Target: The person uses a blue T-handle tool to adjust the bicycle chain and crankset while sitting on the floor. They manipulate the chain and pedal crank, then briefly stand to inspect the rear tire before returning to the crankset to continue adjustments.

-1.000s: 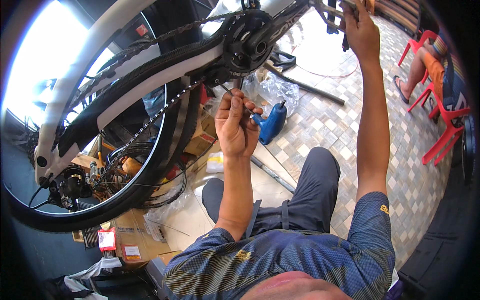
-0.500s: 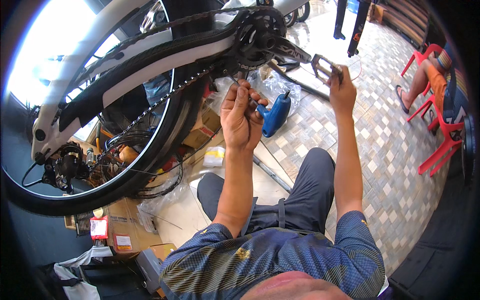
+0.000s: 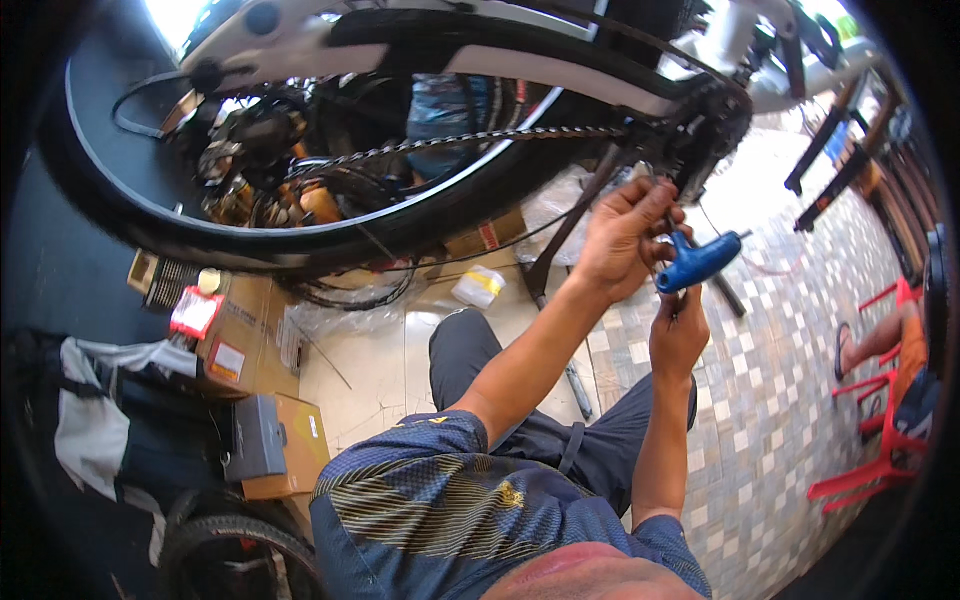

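Note:
My left hand [image 3: 628, 240] pinches the shaft of a blue T-handle hex key [image 3: 700, 262] between thumb and fingers, just under the bicycle's crank area. The key's tip is hidden by my fingers and the dark parts there. Directly below the blue handle is my right hand [image 3: 680, 335], its closed fingertips against the handle's underside and partly hidden behind it. Above both hands sits the dark chainring [image 3: 722, 112], with the chain [image 3: 470, 140] running left from it. A white and black bicycle frame [image 3: 520, 62] spans the top, over the rear wheel [image 3: 270, 250].
Cardboard boxes [image 3: 255, 335] and a grey box [image 3: 258, 440] stand at lower left, near a loose tire [image 3: 235, 540]. A small white and yellow packet [image 3: 479, 287] lies on the floor. At right, a person's leg [image 3: 872, 345] shows beside red plastic chairs [image 3: 865, 478].
My right hand has let go of the pedal and come to the blue handle. The view has shifted, so the bicycle appears farther right. My left hand still holds the key's shaft.

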{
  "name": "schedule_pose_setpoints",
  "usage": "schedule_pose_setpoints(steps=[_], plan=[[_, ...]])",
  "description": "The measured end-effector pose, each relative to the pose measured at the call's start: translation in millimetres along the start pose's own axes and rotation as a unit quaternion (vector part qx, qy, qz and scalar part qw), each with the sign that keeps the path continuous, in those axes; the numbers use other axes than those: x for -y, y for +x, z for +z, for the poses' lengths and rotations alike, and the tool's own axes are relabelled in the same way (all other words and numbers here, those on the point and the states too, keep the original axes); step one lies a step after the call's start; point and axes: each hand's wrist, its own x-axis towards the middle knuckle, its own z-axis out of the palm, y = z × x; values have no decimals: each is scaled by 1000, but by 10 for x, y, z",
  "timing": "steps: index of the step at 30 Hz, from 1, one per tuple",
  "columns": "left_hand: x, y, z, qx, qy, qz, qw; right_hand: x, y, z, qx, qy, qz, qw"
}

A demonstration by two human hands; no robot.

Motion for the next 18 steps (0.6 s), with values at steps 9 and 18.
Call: schedule_pose_setpoints(steps=[9,18], plan=[[-95,-15,43,5,-6,-16,1000,447,218,-632,-73,-35,-91,993],[-112,-27,106,4,-1,-10,1000,868,658,-1089,-96,-198,-400,890]])
